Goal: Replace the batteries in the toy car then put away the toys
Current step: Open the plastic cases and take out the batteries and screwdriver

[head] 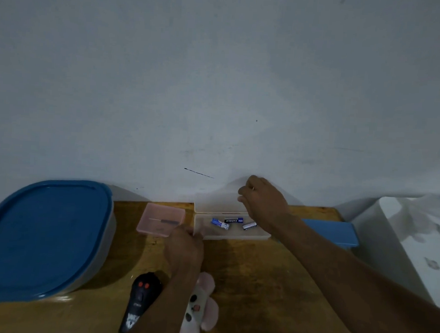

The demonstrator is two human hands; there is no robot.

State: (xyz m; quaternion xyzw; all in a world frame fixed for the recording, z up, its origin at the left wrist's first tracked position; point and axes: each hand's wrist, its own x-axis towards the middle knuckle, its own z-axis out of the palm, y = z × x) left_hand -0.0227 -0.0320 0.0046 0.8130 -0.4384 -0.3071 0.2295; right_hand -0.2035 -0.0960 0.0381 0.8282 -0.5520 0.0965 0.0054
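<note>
Roughly crosswise, batteries in clear box — right hand gripping lid

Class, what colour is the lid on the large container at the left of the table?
Blue; the lid shows best in the head view.

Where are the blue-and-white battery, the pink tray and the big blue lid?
blue-and-white battery [220,223], head view, middle of its label.
pink tray [158,229], head view, bare floor near its front.
blue lid [42,232], head view, centre of its top.
</note>
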